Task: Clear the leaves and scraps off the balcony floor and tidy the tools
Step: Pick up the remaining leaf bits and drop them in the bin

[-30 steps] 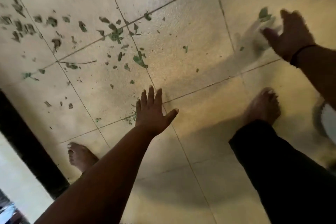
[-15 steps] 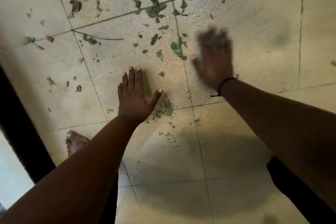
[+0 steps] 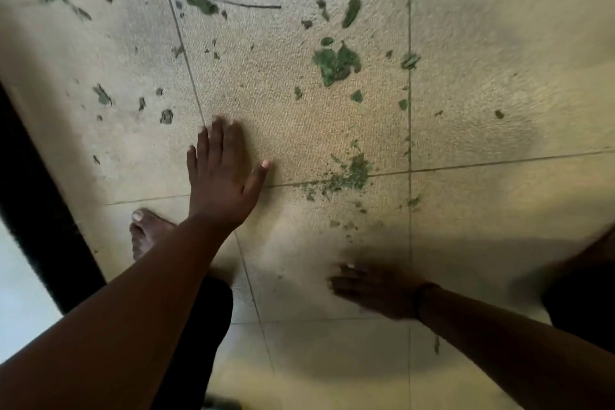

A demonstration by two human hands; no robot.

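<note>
Left of centre in the frame, the left hand (image 3: 223, 176) lies palm down with fingers straight and together, thumb spread toward the right, holding nothing, its forearm running down to the lower left corner. Lower right of centre, the right hand (image 3: 372, 289) is blurred, fingers pointing left and apparently extended and empty, a dark band (image 3: 420, 298) at the wrist. Half a second ago the right hand was up beside the left among the leaves; now it sits lower in the frame, near the person's body, while the left hand keeps its flat pose. Leaves and scraps (image 3: 336, 63) are scattered over the floor (image 3: 499, 83) across the upper half of the frame, too many to count, with one larger leaf cluster at upper centre and one small swept heap (image 3: 349, 173) just right of the left thumb. One thin twig (image 3: 233, 1) lies at the top. One bare foot (image 3: 146, 230) shows below the left hand.
</note>
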